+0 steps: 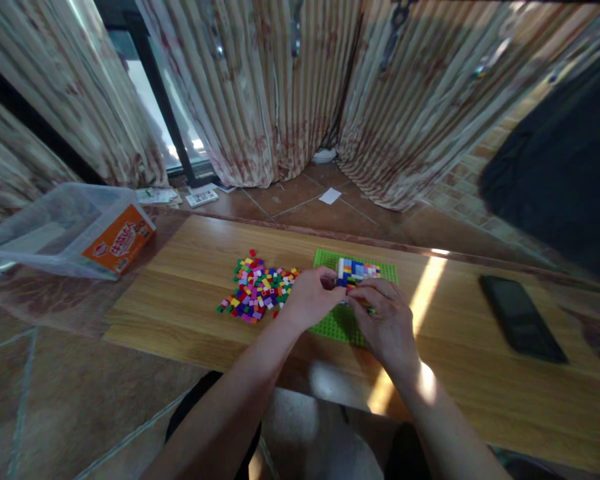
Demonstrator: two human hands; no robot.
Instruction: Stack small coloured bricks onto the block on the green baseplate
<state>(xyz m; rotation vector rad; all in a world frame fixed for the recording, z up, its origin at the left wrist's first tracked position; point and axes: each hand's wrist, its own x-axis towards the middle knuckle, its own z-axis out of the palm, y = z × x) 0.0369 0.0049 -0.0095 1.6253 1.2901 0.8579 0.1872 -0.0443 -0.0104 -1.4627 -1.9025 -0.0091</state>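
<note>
A green studded baseplate [344, 328] lies on the wooden table, with a block of white, blue, orange and other coloured toy bricks [359, 269] built on it. My left hand [316, 292] reaches over the plate's left side, thumb and fingers curled together at the near left corner of the built bricks. From the right, my right hand [387, 317] meets it there, its fingers bent in a pinch. A speck of red shows between the fingertips, too small to make out. The fingers cover the near side of the built bricks.
Left of the plate spreads a pile of loose coloured bricks [254, 291]. A clear plastic bin [65, 230] with an orange label stands at the far left. On the right lies a black phone-like device [523, 318]. Striped curtains [260, 100] hang beyond the table.
</note>
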